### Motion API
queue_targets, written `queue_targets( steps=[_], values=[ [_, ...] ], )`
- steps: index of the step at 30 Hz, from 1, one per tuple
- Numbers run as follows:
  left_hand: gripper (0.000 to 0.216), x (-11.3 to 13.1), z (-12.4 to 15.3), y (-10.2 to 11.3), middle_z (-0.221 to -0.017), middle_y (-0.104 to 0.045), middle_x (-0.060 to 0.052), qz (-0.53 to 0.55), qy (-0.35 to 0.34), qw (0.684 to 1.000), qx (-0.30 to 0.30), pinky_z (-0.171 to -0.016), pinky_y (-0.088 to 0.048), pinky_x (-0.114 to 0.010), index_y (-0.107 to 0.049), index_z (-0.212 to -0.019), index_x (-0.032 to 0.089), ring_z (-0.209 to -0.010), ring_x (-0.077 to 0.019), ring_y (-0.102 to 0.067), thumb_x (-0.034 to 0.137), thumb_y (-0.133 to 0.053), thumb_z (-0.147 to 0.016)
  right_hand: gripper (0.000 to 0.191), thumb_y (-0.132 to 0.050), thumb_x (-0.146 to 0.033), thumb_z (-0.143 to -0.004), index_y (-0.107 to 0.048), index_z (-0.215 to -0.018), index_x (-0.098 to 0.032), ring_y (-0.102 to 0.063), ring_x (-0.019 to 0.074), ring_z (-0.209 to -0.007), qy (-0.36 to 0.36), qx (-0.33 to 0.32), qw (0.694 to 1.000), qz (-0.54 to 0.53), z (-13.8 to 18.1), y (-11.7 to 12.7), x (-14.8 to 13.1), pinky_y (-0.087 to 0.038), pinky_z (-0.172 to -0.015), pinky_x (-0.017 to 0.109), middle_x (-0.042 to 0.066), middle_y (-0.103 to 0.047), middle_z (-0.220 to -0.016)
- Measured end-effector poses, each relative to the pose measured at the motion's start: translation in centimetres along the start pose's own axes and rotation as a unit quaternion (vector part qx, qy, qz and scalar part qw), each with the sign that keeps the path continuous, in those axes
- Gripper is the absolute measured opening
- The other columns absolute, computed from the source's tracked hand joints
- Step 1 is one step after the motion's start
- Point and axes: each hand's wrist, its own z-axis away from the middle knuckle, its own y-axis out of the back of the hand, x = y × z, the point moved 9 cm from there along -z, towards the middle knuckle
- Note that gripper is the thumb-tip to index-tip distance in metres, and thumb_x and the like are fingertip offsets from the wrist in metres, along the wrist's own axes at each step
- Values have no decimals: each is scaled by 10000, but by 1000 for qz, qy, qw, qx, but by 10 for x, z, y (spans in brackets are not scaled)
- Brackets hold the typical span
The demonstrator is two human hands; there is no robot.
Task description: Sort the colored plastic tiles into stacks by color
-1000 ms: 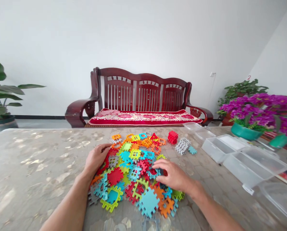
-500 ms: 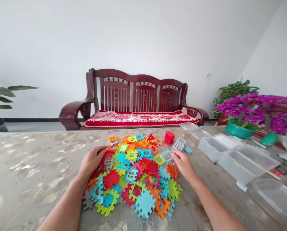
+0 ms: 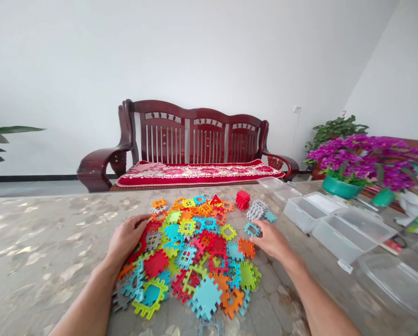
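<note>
A spread of flat, toothed plastic building tiles (image 3: 194, 252) in red, blue, green, orange and grey lies on a marbled table (image 3: 47, 242). My left hand (image 3: 126, 237) rests palm down on the pile's left edge, fingers curled over red pieces. My right hand (image 3: 272, 239) is at the pile's right edge, fingertips on a small teal square frame tile (image 3: 252, 229) lying on the table. Just beyond it stand a red cube of tiles (image 3: 243, 199), a grey stack of tiles (image 3: 257, 210) and one teal tile (image 3: 270, 216).
Several clear plastic boxes (image 3: 338, 226) and lids sit on the table's right side. Purple flowers in a teal pot (image 3: 338, 186) stand behind them. A dark wooden bench (image 3: 198, 144) with a red cushion faces the table's far edge.
My right hand moved from the middle of the pile out to its right edge, taking a teal frame tile with it. The view shifted rightward. My left hand stayed put.
</note>
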Motion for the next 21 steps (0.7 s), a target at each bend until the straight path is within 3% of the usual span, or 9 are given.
queue_targets(
  steps=[6,12,17,21],
  values=[
    [414,-2,-1,0,-1155,-755,-40,-7,1,1000,1,-920,-500,-320,-753,-1108,272,-1049,-254,-686,442,-473,-857,482,-638,-234,-725,-668,-1204,-182,-625,288,-1080,7,-33,999,36,4,2,-10,-458,-924,387,118,-686,-1130],
    [438,-3,-2,-3,-1146,-756,-45,-13,-10,1000,-7,-910,-500,-319,-748,-1116,262,-1052,-257,-686,444,-444,-859,408,-655,-258,-713,-704,-1114,-202,-632,231,-958,19,-49,999,10,3,3,-7,-458,-823,310,70,-700,-1037],
    [434,-4,-3,-2,-1152,-755,-44,-22,-12,1000,-9,-906,-501,-315,-744,-1119,269,-1066,-255,-681,438,-441,-858,333,-625,-213,-720,-731,-1036,-217,-634,202,-878,31,-39,997,53,6,5,-15,-441,-757,276,61,-706,-974],
    [431,-1,-2,1,-1140,-761,-36,-25,-14,1000,-2,-890,-512,-315,-750,-1109,280,-1047,-258,-688,444,-447,-849,355,-629,-156,-669,-737,-999,-232,-654,186,-836,17,-25,998,52,6,9,-5,-432,-709,249,44,-738,-953]
  ],
)
